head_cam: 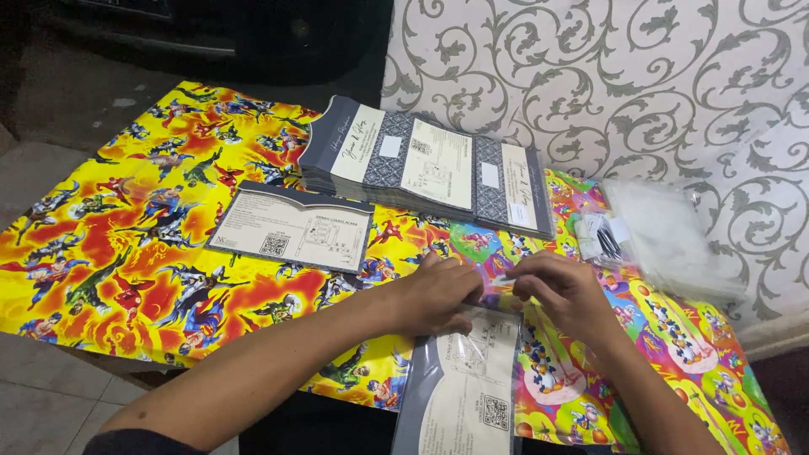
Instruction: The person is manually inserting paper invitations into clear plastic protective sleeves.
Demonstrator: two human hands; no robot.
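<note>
Clear plastic wraps the grey-and-cream card [465,389] that lies at the near edge of the bench [101,253], its far end tucked under both hands. The left hand [434,297] rests flat on that far end, fingers half curled and pressed down on the sleeve's top edge, thumb hidden beneath the palm side. It is pinning rather than gripping; nothing is enclosed in it. The right hand [563,291] sits just beside it, to the right, with fingertips drawn together in a pinch on a thin pale strip at the sleeve's mouth. Whether that strip is a flap of the plastic or a piece of tape cannot be told.

Comic-print wrapping paper in yellow, red and blue covers the bench. A single loose card [292,227] of the same kind lies face up on the left, farther off than the hands and apart from them. Beyond it, at the far side, stands a thick stack of cards [425,164], fanned slightly and tilted towards the right. On the right, near the wall, lies a heap of empty clear sleeves [666,236], with a small bundle of dark items in a bag [600,236] at its left edge. A pale wall with grey scroll pattern [632,76] rises behind.
</note>
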